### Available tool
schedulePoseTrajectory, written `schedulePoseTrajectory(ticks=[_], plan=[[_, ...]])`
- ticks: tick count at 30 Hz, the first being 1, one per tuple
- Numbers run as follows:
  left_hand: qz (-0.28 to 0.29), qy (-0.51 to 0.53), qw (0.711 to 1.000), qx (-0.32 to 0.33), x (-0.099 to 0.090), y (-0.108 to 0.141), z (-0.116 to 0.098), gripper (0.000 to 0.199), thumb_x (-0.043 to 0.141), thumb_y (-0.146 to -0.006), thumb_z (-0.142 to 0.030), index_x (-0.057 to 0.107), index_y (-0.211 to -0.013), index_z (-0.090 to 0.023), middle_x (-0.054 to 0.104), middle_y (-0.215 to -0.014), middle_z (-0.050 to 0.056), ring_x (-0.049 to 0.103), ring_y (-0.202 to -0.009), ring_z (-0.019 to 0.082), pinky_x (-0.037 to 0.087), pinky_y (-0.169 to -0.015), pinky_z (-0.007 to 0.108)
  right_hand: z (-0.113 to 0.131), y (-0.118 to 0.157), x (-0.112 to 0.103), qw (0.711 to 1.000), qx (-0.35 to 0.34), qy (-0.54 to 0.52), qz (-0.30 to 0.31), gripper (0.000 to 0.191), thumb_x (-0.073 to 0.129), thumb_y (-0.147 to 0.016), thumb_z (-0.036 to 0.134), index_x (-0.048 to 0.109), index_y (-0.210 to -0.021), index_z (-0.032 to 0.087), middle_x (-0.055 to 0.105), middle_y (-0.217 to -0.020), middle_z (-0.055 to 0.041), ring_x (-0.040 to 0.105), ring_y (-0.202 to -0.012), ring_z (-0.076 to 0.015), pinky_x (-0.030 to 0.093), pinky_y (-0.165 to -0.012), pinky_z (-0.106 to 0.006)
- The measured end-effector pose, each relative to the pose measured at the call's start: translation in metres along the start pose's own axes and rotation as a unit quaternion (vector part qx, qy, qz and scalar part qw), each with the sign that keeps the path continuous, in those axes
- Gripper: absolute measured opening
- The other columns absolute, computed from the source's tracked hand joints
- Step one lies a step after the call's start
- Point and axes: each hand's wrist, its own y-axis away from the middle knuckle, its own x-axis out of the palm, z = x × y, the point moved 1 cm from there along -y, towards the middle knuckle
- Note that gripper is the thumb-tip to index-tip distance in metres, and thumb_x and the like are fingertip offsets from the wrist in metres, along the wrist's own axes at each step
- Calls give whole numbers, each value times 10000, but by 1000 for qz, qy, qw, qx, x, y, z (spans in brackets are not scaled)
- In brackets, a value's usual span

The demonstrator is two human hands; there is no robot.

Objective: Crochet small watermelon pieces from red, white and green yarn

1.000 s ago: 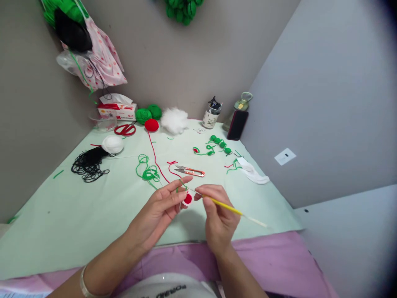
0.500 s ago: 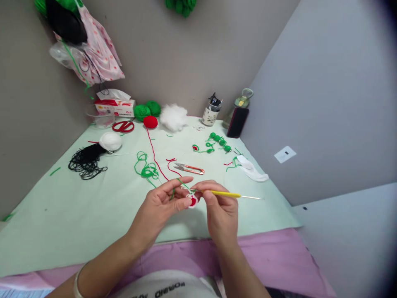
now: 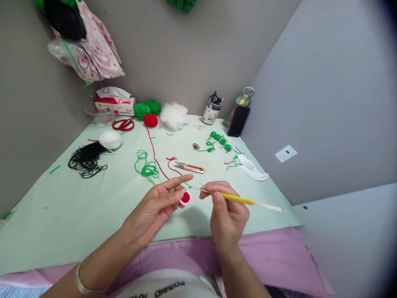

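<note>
Between the thumb and fingers of my left hand [image 3: 158,207] is a small round crochet piece [image 3: 185,198], red in the middle with a white edge. Green yarn [image 3: 185,182] runs over my raised left index finger. My right hand [image 3: 229,211] grips a crochet hook [image 3: 237,198] by its yellow handle. The hook's thin metal tip points left and touches the green yarn just above the piece. Beyond my hands lie orange thread snips [image 3: 190,167] and a loose tangle of green yarn [image 3: 149,169].
At the back stand a tissue box [image 3: 114,105], green yarn balls [image 3: 142,111], a red ball [image 3: 150,120], white stuffing [image 3: 174,116], a pen cup [image 3: 212,111] and a phone [image 3: 238,121]. Red scissors [image 3: 123,124], white yarn [image 3: 111,140] and black yarn [image 3: 85,160] lie left; green crocheted pieces [image 3: 222,141] lie right.
My right hand has drawn the hook away to the right, and a gap has opened between my hands. The round piece has shifted slightly left and tilted in my left hand.
</note>
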Motion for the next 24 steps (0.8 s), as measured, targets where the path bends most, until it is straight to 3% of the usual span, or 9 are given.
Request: schedulePoseTrajectory(ticks=[4,9,16,24], plan=[[-26,-64,997,41,-4,0,0,346,882,-801,-300,836,-1142,-263,659,-833,-4,559,-778,107,445,-734,194,0,-9,1,980,119,-158,14,196,610,-1010,275,772,-906,243,685,-809,-21,612,-648,-141,524,-596,-295],[-15,-123,989,79,0,-1,5,384,889,-792,-296,822,-1170,-318,668,-837,-12,597,-826,136,473,-832,252,-3,-3,5,989,101,-93,61,139,675,-983,265,814,-981,266,760,-926,-43,683,-876,-180,560,-757,-315],[-24,-149,985,84,-2,1,3,367,882,-790,-326,829,-1153,-303,668,-873,4,599,-864,161,483,-843,277,-7,-9,1,969,187,-159,37,198,681,-967,365,756,-878,205,738,-848,-43,665,-683,-154,576,-659,-309],[-31,-171,981,90,0,6,1,325,854,-815,-370,837,-1131,-300,670,-844,9,582,-840,172,478,-780,276,-1,-9,-4,974,145,-160,71,216,592,-1025,333,720,-910,202,757,-847,-59,693,-719,-178,587,-660,-331]])
